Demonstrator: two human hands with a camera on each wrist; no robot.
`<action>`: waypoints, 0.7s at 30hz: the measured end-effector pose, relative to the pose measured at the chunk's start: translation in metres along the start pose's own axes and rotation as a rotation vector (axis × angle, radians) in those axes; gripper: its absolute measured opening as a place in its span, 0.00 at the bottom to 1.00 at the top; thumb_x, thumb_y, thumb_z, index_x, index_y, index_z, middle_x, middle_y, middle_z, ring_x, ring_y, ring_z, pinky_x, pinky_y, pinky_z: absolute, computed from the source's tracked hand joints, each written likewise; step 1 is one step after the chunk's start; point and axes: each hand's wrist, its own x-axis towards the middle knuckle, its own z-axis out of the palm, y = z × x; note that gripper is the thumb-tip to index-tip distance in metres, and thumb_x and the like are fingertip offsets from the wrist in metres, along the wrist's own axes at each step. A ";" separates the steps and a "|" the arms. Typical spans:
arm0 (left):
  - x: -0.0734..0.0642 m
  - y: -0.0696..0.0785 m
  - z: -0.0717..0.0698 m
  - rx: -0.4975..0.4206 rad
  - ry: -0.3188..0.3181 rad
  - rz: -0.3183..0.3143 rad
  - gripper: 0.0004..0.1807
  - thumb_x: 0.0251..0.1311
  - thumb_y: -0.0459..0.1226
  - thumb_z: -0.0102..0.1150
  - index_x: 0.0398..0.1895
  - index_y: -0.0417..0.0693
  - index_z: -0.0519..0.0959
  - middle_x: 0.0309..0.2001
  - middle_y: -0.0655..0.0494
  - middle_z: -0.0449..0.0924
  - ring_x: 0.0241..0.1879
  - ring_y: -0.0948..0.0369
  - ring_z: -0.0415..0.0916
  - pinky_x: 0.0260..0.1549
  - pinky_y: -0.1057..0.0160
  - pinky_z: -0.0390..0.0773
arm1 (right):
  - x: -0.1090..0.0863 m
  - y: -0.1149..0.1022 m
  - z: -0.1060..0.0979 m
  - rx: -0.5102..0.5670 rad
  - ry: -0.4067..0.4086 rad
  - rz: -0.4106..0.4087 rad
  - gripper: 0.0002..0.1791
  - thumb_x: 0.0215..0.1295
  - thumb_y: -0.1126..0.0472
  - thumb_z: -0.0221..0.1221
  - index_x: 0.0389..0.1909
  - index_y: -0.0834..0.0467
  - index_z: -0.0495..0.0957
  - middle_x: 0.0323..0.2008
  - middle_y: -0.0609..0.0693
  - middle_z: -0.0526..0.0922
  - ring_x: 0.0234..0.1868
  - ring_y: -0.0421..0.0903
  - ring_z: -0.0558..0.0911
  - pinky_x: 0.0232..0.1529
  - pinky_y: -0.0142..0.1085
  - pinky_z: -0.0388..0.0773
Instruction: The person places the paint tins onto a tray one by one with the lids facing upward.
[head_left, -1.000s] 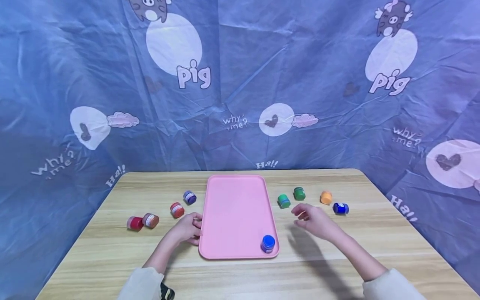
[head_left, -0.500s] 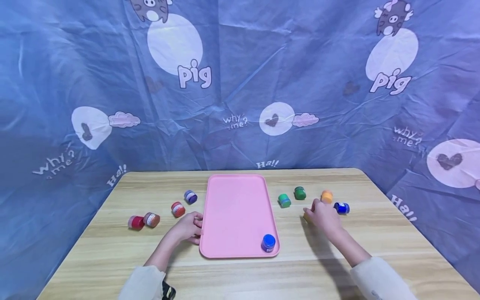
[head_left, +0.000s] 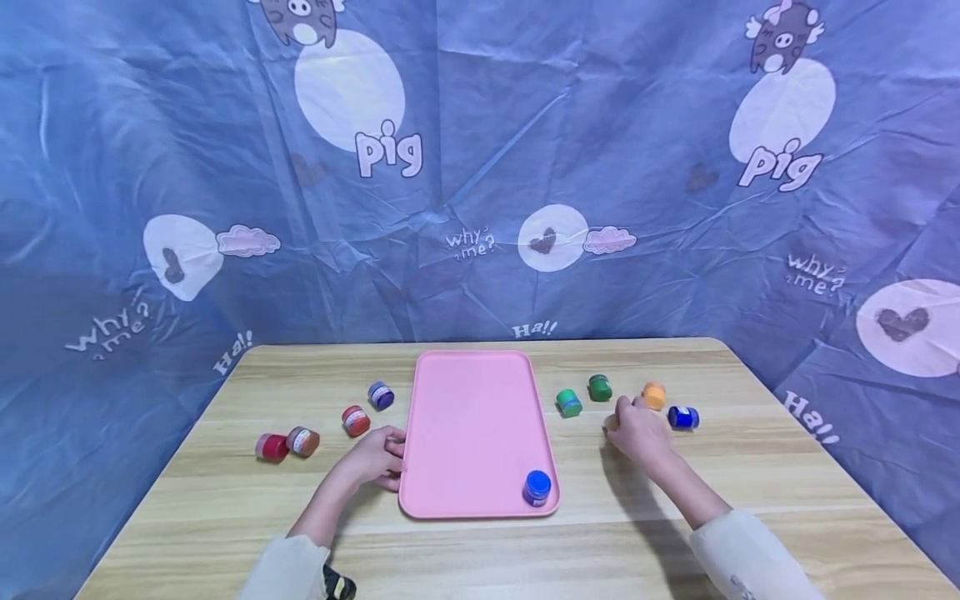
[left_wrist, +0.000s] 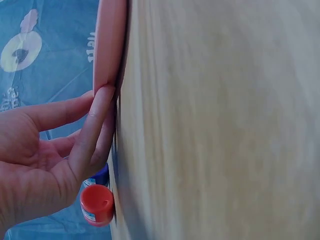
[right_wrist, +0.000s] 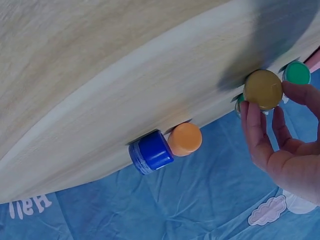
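My right hand pinches a small ochre-lidded paint jar between thumb and fingers, right of the tray. In the head view the hand covers most of that jar. My left hand holds the left rim of the pink tray, with thumb and fingertips at its edge in the left wrist view. A blue paint jar stands upright in the tray's near right corner. Near my right hand lie an orange jar and a dark blue jar, the latter on its side.
Light green and dark green jars lie between tray and right hand. Left of the tray are purple, red, brown and crimson jars. A blue printed cloth hangs behind the wooden table.
My right hand has moved rightward from beside the green jars and now grips the ochre jar. The left hand stays at the tray's rim.
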 end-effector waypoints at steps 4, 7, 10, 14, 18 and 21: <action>0.001 -0.003 -0.001 -0.020 -0.007 0.006 0.24 0.46 0.14 0.49 0.51 0.24 0.64 0.32 0.44 0.68 0.25 0.55 0.72 0.23 0.57 0.83 | -0.001 -0.001 0.000 0.045 -0.071 0.032 0.14 0.44 0.67 0.60 0.26 0.66 0.63 0.24 0.60 0.64 0.20 0.52 0.67 0.15 0.41 0.68; 0.002 -0.004 -0.001 -0.022 -0.013 0.013 0.24 0.47 0.15 0.49 0.51 0.24 0.63 0.32 0.43 0.68 0.26 0.55 0.72 0.23 0.58 0.84 | -0.001 -0.001 0.000 0.053 -0.101 0.075 0.19 0.46 0.63 0.62 0.29 0.71 0.63 0.26 0.63 0.65 0.22 0.53 0.69 0.18 0.44 0.72; 0.003 -0.006 -0.001 -0.016 -0.018 0.014 0.24 0.47 0.15 0.50 0.51 0.24 0.63 0.33 0.43 0.68 0.26 0.55 0.72 0.23 0.58 0.84 | 0.000 -0.001 0.001 0.049 -0.074 0.101 0.17 0.48 0.63 0.60 0.25 0.72 0.64 0.23 0.63 0.67 0.21 0.54 0.70 0.17 0.46 0.73; 0.003 -0.007 -0.002 -0.013 -0.015 0.006 0.24 0.47 0.15 0.50 0.52 0.24 0.63 0.33 0.43 0.69 0.25 0.55 0.72 0.23 0.58 0.84 | 0.002 -0.001 0.000 0.017 -0.023 0.106 0.12 0.46 0.64 0.55 0.16 0.66 0.63 0.16 0.59 0.66 0.16 0.52 0.68 0.12 0.45 0.70; 0.002 -0.005 -0.002 -0.014 -0.014 0.005 0.24 0.47 0.15 0.50 0.51 0.24 0.63 0.33 0.43 0.69 0.26 0.55 0.72 0.23 0.58 0.84 | 0.005 0.000 0.000 0.001 -0.065 0.122 0.11 0.45 0.65 0.53 0.11 0.61 0.62 0.13 0.56 0.66 0.15 0.50 0.66 0.10 0.41 0.66; 0.002 -0.005 -0.001 -0.013 -0.013 0.011 0.24 0.47 0.15 0.50 0.51 0.24 0.63 0.33 0.42 0.69 0.26 0.54 0.72 0.24 0.57 0.84 | 0.006 0.000 0.001 0.023 -0.102 0.127 0.12 0.42 0.67 0.51 0.08 0.57 0.60 0.12 0.54 0.66 0.15 0.48 0.65 0.10 0.37 0.64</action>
